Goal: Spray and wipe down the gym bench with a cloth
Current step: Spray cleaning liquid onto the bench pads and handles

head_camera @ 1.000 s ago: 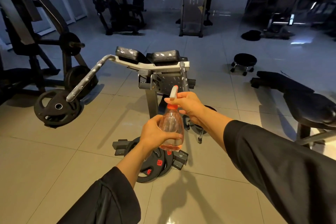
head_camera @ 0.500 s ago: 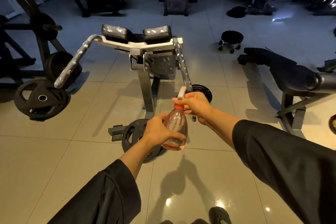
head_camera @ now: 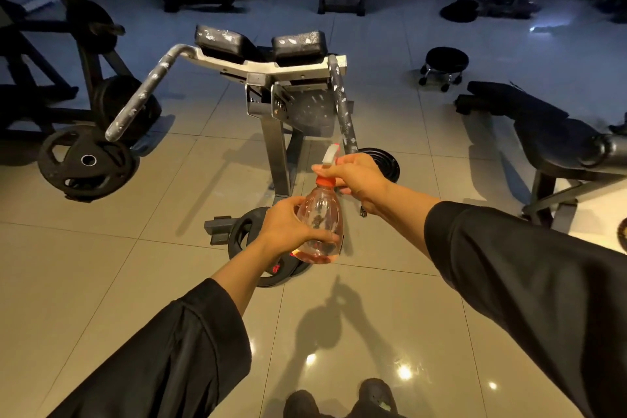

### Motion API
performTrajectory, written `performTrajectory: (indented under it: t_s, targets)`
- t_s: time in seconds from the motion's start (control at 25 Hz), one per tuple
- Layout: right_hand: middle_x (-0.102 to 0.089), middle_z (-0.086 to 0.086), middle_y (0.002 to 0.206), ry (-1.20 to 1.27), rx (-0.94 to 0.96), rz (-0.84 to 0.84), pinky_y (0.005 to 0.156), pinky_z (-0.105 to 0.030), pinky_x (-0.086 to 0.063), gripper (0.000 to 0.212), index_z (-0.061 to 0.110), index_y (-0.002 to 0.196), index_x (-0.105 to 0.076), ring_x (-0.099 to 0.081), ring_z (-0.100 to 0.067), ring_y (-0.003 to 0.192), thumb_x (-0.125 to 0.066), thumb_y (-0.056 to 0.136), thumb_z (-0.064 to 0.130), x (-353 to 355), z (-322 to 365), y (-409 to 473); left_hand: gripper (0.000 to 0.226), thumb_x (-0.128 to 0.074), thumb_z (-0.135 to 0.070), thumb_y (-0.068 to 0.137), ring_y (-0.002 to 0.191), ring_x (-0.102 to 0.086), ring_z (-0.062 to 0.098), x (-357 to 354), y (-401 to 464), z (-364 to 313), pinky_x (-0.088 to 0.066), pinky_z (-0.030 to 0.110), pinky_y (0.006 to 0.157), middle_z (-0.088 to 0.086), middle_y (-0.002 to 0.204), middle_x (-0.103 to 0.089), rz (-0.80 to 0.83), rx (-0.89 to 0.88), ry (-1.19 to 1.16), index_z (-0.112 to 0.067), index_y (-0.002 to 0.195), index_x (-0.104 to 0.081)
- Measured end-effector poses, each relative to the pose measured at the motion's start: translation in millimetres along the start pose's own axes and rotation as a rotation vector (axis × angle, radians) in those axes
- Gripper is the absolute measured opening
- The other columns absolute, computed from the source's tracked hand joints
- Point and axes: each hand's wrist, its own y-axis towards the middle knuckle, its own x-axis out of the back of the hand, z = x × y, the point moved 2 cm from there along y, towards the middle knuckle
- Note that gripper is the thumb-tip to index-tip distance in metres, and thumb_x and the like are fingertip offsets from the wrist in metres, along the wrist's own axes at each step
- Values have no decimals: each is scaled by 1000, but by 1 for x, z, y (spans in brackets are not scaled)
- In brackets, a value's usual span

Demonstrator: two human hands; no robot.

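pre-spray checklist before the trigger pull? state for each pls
1. Bottle held: ok, left hand grips the body, upright.
2. Right hand on the sprayer: ok, it grips the head by the orange collar; trigger finger hidden, cannot tell.
3. Liquid in the bottle: ok, pinkish liquid shows near the base, level low.
4. Nozzle aimed at the pads: cannot tell, it points toward the machine, exact line unclear.
5. Cloth ready: not ok, none in view and both hands are busy.
6. Target needs cleaning: ok, white marks on both pads and the handles.
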Motion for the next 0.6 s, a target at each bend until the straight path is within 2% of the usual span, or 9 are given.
performTrajectory:
  t_s: [0.08, 0.16, 0.24, 0.28, 0.4, 0.52, 0.6]
  targets:
    - [-70, -18, 83, -5, 60, 16, 79, -39, -49, 46, -13, 100, -65, -63, -25, 80, -81, 75, 22, 6, 18, 5, 69, -94, -31, 49, 94, -64, 13, 3, 5, -14, -53, 29, 82, -6, 99, -69, -28, -16, -29, -19, 111, -64]
    - [-69, -24, 92, -11, 124, 9, 72, -29, -52, 55, -17, 107, -60, -64, -21, 77, -81, 75, 23, 11, 36, 12, 65, -94, -27, 51, 93, -64, 15, 7, 14, -30, -53, 31, 81, -3, 97, -69, -65, -30, -49, -18, 108, -64]
    - [-67, -22, 94, -35, 178, -1, 58, -17, -50, 53, -16, 106, -61, -63, -15, 75, -81, 76, 23, 16, 53, 19, 62, -94, -23, 52, 91, -64, 16, 12, 25, -45, -52, 30, 77, -2, 96, -69, -108, -45, -48, -17, 105, -64]
    - [-68, -19, 95, -53, 195, 0, 55, -16, -49, 50, -14, 104, -62, -63, -14, 77, -80, 77, 24, 19, 60, 22, 62, -94, -23, 52, 91, -64, 15, 14, 29, -51, -51, 27, 74, -3, 96, -69, -118, -50, -43, -18, 106, -64]
    - [-70, -17, 100, -76, 210, 12, 60, -20, -46, 49, -13, 100, -65, -67, -20, 90, -80, 76, 28, 27, 68, 32, 62, -94, -25, 52, 90, -63, 11, 13, 35, -62, -48, 23, 71, -5, 96, -68, -122, -43, -49, -20, 106, -63]
    - [-70, -17, 103, -82, 194, 38, 60, -21, -45, 49, -9, 101, -66, -66, -25, 99, -81, 75, 30, 30, 64, 41, 60, -94, -26, 50, 89, -64, 14, 6, 35, -61, -51, 28, 73, -4, 93, -69, -134, -21, -79, -19, 102, -64]
    - [-70, -17, 102, -97, 192, 68, 63, -25, -48, 49, -9, 98, -67, -66, -26, 98, -82, 73, 31, 28, 62, 47, 66, -95, -30, 46, 91, -65, 15, 5, 36, -58, -55, 37, 81, -3, 95, -70, -165, 12, -96, -19, 104, -65]
